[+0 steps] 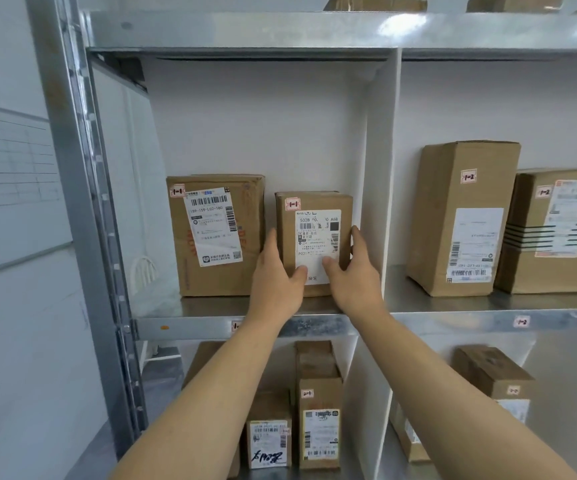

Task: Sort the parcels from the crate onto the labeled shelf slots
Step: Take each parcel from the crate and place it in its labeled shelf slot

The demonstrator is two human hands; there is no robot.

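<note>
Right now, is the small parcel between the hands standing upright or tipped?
Upright: the small parcel stands on its base on the shelf, sides vertical.

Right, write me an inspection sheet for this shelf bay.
Surface: grey metal shelf, bearing parcels.
Job's things: small brown cardboard parcel tagged 1-1, upright beside larger brown cardboard parcel, also tagged 1-1.
Clutter: nothing seen.
Grippers: left hand and right hand grip the small parcel's sides, thumbs on its front.
Cables: nothing seen.
Surroundings: white divider panel; two brown boxes tagged 1-2 beyond it; whiteboard at left.
</note>
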